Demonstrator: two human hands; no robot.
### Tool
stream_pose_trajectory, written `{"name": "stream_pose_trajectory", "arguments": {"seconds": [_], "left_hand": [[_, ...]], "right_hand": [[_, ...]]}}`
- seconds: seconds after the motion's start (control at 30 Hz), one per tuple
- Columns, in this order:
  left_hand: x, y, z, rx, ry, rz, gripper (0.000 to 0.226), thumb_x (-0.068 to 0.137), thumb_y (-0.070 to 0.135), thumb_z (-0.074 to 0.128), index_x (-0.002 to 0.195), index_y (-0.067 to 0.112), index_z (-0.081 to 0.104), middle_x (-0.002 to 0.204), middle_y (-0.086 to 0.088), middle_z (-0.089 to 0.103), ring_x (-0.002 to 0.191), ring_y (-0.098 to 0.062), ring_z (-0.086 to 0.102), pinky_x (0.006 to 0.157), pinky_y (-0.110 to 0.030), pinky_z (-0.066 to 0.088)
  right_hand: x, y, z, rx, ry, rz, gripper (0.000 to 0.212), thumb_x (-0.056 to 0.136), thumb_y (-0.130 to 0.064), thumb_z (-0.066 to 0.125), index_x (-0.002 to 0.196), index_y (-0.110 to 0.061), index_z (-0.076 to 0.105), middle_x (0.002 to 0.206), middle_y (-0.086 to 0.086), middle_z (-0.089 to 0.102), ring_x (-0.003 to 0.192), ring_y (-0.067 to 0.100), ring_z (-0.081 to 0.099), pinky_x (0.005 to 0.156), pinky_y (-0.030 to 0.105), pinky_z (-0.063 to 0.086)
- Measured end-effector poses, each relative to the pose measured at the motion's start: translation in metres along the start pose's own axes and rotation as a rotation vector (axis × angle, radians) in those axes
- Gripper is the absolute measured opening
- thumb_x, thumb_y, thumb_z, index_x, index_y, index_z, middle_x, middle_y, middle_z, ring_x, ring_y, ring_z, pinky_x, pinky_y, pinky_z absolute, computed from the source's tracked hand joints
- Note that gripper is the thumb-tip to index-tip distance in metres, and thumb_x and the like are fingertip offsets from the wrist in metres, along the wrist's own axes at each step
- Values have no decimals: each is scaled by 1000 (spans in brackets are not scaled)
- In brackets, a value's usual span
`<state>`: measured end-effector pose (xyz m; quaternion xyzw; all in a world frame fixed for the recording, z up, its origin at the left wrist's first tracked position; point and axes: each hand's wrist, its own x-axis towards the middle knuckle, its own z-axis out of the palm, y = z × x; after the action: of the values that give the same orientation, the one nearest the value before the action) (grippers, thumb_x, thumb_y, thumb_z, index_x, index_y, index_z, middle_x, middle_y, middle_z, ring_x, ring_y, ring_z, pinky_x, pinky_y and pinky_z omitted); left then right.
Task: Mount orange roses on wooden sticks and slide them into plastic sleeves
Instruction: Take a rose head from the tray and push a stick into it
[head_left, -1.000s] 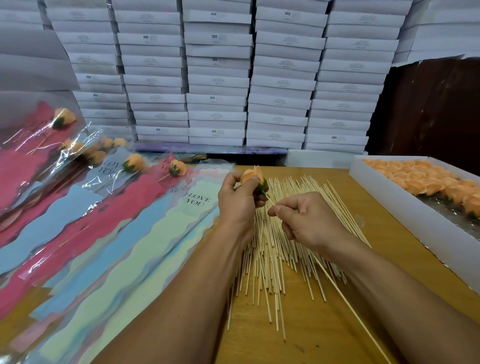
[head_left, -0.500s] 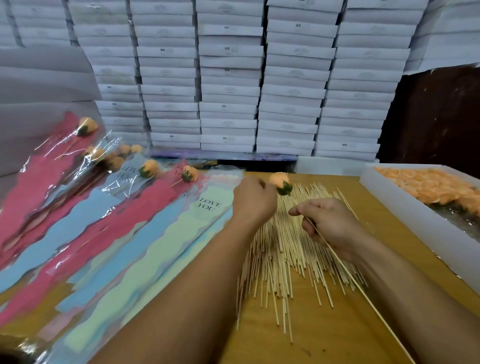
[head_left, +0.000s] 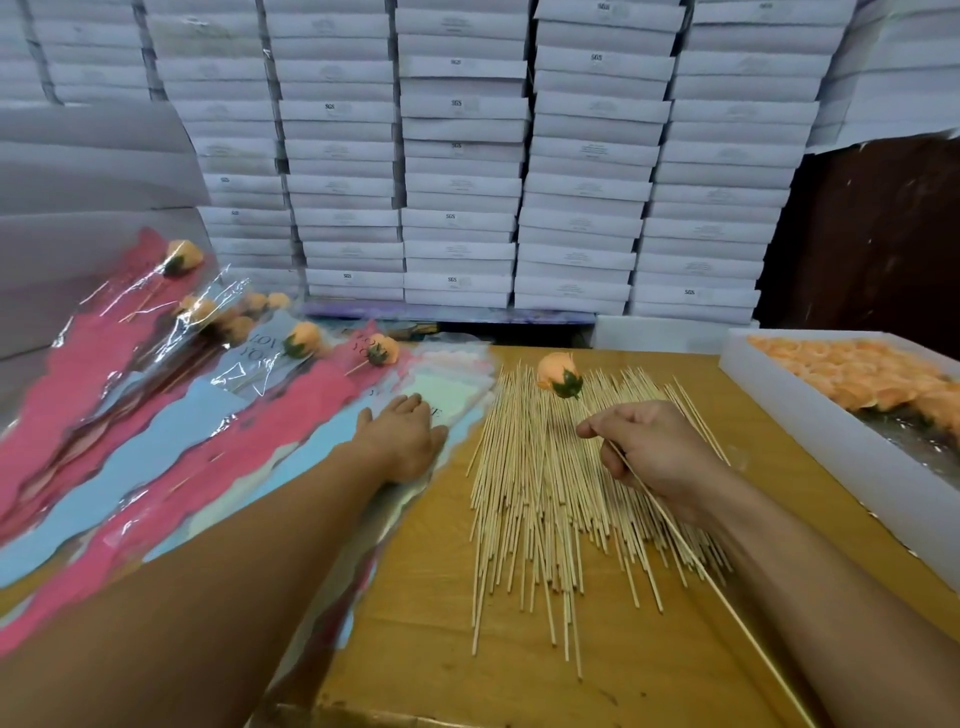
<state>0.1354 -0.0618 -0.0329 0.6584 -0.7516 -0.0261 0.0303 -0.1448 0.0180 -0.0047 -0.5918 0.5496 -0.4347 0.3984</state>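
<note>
My right hand (head_left: 657, 449) pinches a wooden stick (head_left: 691, 556) that carries an orange rose (head_left: 558, 374) with a green base at its far tip, held over the pile of loose sticks (head_left: 540, 499). My left hand (head_left: 402, 436) lies flat with straight fingers on the top plastic sleeve (head_left: 447, 395), a pale one in the fanned stack of sleeves. Finished sleeved roses (head_left: 301, 340) lie at the far left.
A white box of loose orange roses (head_left: 852, 384) stands along the right edge of the wooden table (head_left: 415, 597). A wall of stacked white boxes (head_left: 462, 156) rises behind the table. Pink and blue sleeves (head_left: 156, 441) cover the left side.
My left hand let go of the rose and moved left onto the sleeve stack. The rose now sits on the stick that my right hand holds.
</note>
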Motion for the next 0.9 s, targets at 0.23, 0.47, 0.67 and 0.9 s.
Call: {"name": "stream_pose_trajectory", "arguments": {"seconds": [0.23, 0.47, 0.67, 0.9], "left_hand": [[-9, 9, -2, 50, 82, 16, 30, 106, 29, 28, 103, 15, 55, 120, -7, 55, 123, -25, 47, 111, -59, 26], [-12, 10, -32, -34, 160, -31, 33, 106, 17, 32, 103, 3, 63, 99, -15, 61, 95, -32, 61, 84, -43, 52], [-37, 45, -58, -126, 325, -2, 37, 105, 24, 39, 73, 12, 52, 77, -11, 59, 75, -29, 62, 64, -37, 51], [-112, 141, -48, 143, 331, 229, 26, 95, 13, 43, 109, 9, 64, 102, -14, 61, 96, -30, 55, 69, -38, 43]], "right_hand": [[0, -1, -1, -7, 11, 10, 24, 103, -19, 52, 96, -13, 74, 53, 1, 59, 46, 10, 47, 46, 26, 37], [-4, -5, 0, -22, -20, 67, 26, 105, -17, 45, 101, -9, 70, 49, 1, 55, 41, 12, 47, 39, 25, 35], [-4, -8, 1, 264, -111, 272, 19, 108, -22, 41, 115, -11, 55, 53, 1, 54, 39, 10, 40, 31, 20, 26], [0, -13, -4, 375, -58, 191, 68, 67, -54, 82, 113, -12, 54, 85, 13, 78, 33, 5, 31, 28, 16, 22]]}}
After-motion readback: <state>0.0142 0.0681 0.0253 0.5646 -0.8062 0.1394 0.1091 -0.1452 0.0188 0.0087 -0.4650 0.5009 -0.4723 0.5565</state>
